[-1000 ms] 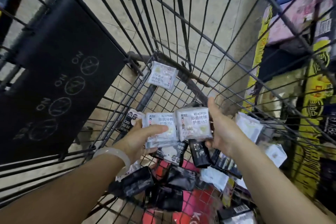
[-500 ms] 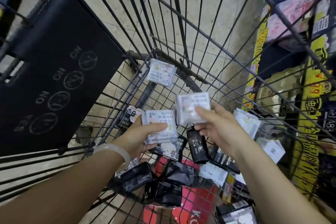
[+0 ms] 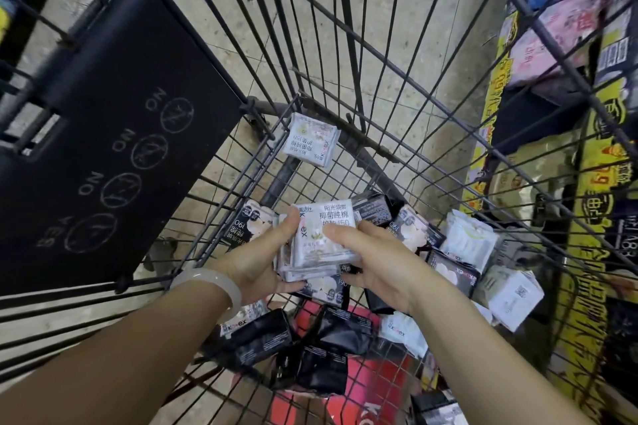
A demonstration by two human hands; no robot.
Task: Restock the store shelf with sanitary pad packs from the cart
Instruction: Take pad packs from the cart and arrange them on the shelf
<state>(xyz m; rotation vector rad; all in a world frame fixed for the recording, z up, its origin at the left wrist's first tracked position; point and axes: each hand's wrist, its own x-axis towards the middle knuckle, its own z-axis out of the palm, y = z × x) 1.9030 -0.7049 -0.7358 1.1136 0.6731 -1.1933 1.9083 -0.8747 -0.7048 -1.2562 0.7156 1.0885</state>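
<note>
Both hands inside wire cart point(image 3: 397, 86), above loose packs. Left hand point(image 3: 262, 262) cups small stack of white pad packs point(image 3: 321, 238), thumb pinching top edge; right hand point(image 3: 376, 259) grips opposite side, thumb pressed on top pack. Stack lies flat, face up, long axis running away from person, printed heading at far end. Risk, judged: glossy wrappers slide, lower packs slip out when lifted toward shelf point(image 3: 566, 45) at right

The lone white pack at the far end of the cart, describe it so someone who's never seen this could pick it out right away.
Start at the wire cart and look to its far end, beyond both hands. There one white pack lies alone on the cart's floor grid, near the corner beside the black flap. Unlike the other packs, heaped together nearer the person, it touches no other pack.
</note>
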